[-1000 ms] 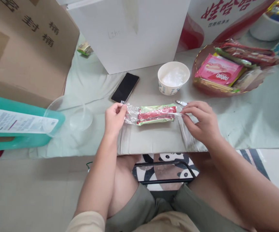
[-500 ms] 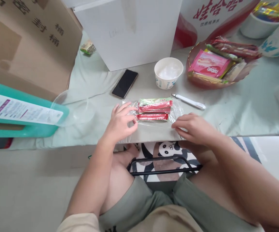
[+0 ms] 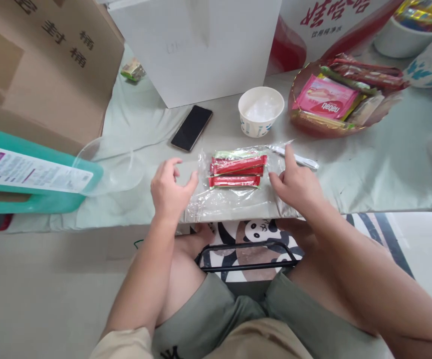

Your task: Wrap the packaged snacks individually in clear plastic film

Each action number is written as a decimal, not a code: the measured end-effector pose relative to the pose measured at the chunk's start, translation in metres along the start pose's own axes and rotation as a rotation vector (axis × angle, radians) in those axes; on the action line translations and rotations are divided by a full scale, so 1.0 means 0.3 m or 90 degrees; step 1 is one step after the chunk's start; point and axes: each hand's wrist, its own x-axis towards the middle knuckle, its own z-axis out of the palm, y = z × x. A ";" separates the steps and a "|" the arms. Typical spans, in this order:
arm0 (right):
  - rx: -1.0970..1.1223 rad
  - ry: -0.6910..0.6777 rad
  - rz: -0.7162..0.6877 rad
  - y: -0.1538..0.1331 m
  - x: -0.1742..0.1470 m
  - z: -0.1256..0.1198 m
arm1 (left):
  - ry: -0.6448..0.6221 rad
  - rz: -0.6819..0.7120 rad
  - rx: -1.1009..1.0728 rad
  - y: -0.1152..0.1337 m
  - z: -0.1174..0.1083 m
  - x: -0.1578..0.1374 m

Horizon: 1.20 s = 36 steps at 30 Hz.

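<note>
A clear plastic bag (image 3: 231,201) lies flat near the table's front edge. On it rest several red stick-shaped snack packets (image 3: 238,165), side by side, and a light green packet (image 3: 233,154) sits behind them. Left of the bag, my left hand (image 3: 170,189) is open, thumb and curved fingers apart and holding nothing. My right hand (image 3: 299,184) is at the bag's right edge, index finger stretched forward and thumb apart from it; its other fingers are bent. A white pen-like tool (image 3: 302,160) lies partly behind the right index finger.
Behind the bag are a phone (image 3: 192,128) and a paper bowl (image 3: 261,112) with clear plastic inside. A snack-filled basin (image 3: 313,125) stands at the back right. A clear round lid or bowl (image 3: 113,169), a green-handled container (image 3: 44,167) and a cardboard box (image 3: 66,89) occupy the left.
My left hand has moved left off the bag, its fingers parting. My right hand has shifted forward, its index finger now extended. The bag looks spread flatter.
</note>
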 end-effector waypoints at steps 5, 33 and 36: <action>0.224 0.183 -0.199 -0.034 0.044 0.058 | -0.062 0.065 -0.249 -0.071 0.107 0.106; 0.044 0.016 -0.389 -0.145 0.074 0.126 | -0.364 -0.263 -0.753 0.021 0.070 0.127; 0.128 0.060 -0.378 -0.138 0.095 0.128 | -0.364 -0.256 -0.758 0.033 0.062 0.132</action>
